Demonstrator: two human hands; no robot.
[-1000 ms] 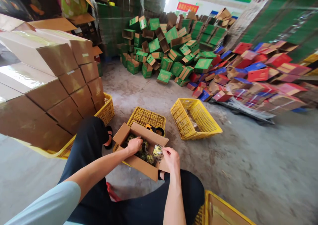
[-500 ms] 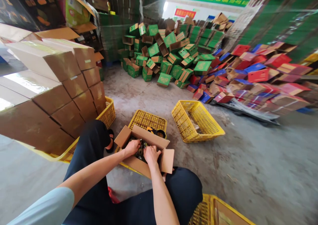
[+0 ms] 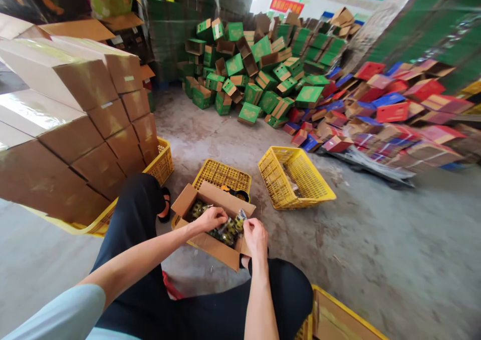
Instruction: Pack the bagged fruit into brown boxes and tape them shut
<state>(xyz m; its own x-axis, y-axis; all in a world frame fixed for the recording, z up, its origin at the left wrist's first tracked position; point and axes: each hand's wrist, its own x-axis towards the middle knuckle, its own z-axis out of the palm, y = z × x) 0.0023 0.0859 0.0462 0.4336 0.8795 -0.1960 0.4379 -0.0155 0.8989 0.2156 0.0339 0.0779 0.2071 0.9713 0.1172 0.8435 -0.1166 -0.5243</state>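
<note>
An open cardboard box [image 3: 216, 247] stands on an upturned yellow crate [image 3: 221, 172] between my knees, its flaps folded outward. Inside lie clear plastic packets [image 3: 228, 232] with dark green and yellowish contents. My right hand [image 3: 256, 236] is at the box's right end, fingers pinched on the upper corner of one packet [image 3: 239, 222], which tilts up. Over the middle of the box, my left hand [image 3: 211, 219] has its fingers bent together against the packets; what they grip is hidden. A black and yellow tape dispenser [image 3: 238, 194] rests on the crate behind the box.
Stacked closed cartons [image 3: 93, 144] fill a yellow crate on the left. Another yellow crate [image 3: 296, 180] sits ahead to the right with something small inside. Part of a crate [image 3: 345, 315] shows by my right knee. Green boxes [image 3: 250, 112] and red and blue boxes [image 3: 393, 112] lie heaped beyond.
My right hand has moved right and lifted out from deep in the box, raising a packet's corner. My left hand has shifted right, and more packets show. The view has tipped slightly down.
</note>
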